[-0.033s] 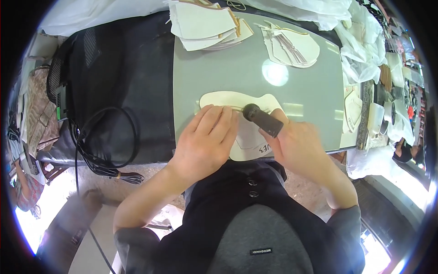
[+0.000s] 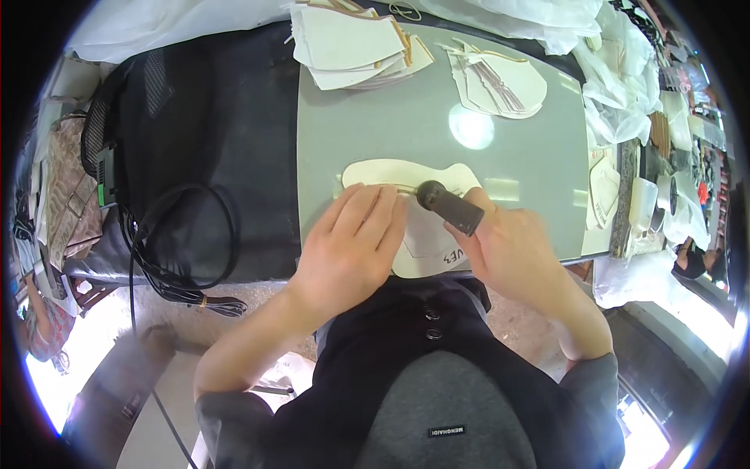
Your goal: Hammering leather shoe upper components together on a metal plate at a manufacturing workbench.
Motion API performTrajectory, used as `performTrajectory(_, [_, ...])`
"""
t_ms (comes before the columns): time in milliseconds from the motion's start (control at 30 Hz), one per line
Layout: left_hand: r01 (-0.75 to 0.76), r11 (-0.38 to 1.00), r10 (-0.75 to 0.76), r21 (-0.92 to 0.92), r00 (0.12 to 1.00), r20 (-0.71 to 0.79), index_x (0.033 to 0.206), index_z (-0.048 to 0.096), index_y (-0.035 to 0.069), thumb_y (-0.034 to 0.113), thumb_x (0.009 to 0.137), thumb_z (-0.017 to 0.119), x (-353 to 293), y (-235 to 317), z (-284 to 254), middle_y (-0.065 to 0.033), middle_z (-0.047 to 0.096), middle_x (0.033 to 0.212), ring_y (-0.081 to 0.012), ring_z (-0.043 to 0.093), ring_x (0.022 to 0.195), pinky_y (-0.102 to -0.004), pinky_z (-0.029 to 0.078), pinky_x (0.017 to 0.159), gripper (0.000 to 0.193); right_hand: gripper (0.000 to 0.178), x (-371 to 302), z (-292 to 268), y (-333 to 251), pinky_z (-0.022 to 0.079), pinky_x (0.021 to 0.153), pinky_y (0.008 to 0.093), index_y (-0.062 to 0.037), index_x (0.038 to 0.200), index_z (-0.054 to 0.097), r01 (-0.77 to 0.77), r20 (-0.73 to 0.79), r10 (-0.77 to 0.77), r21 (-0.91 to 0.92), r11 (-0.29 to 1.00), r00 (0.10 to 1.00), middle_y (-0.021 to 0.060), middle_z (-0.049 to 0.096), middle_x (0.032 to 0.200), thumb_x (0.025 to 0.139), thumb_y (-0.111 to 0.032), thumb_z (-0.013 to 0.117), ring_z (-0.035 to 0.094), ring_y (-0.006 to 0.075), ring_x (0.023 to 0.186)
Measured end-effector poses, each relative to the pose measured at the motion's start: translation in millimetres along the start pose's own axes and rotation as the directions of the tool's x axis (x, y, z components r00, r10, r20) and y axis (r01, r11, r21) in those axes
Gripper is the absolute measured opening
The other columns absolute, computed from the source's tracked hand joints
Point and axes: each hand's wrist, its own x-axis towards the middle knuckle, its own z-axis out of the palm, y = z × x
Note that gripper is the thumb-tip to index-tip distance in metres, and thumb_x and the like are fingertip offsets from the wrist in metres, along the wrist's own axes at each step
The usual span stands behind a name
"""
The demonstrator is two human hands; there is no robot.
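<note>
Dark lettering marks the pale flat piece [image 2: 423, 238] by the near edge of the bench's [image 2: 250, 156] grey board [image 2: 375, 129], and a black label [image 2: 447, 431] with light letters sits on the person's clothing [image 2: 453, 383]. The left hand [image 2: 344, 246] lays its fingers straight and side by side on the piece, thumb hidden, so I cannot tell whether it pinches anything; the right hand [image 2: 509, 246] is curled around a dark hammer-like tool [image 2: 457, 212]. White cut pieces [image 2: 351, 39] are stacked at the board's far left corner, a second bundle [image 2: 516, 78] near the far right, and a black cable [image 2: 231, 234] coils left of the board.
</note>
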Motion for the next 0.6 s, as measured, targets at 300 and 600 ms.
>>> performTrajectory(300, [0.072, 0.997, -0.071, -0.029, 0.997, 0.031, 0.113, 0.065, -0.004, 0.015, 0.077, 0.074, -8, 6, -2, -0.0169, 0.067, 0.118, -0.0325, 0.062, 0.114, -0.0446, 0.051, 0.099, 0.042, 0.024, 11, -13, -11, 0.048, 0.054, 0.0458, 0.0012, 0.091, 0.05, -0.026, 0.05, 0.026, -0.008, 1.0, 0.998, 0.0159, 0.059, 0.065, 0.096, -0.021, 0.059, 0.063, 0.0375, 0.059])
performTrajectory(600, [0.062, 0.998, -0.062, -0.015, 0.997, 0.047, 0.114, 0.064, -0.005, 0.016, 0.084, 0.069, -12, 3, -4, -0.0174, 0.067, 0.119, -0.0321, 0.061, 0.116, -0.0446, 0.049, 0.102, 0.037, 0.024, 19, -9, -7, 0.048, 0.054, 0.0465, 0.0016, 0.092, 0.049, 0.074, -0.037, -0.071, 0.08, 0.994, 0.997, 0.0153, 0.056, 0.062, 0.095, -0.021, 0.058, 0.062, 0.0388, 0.059])
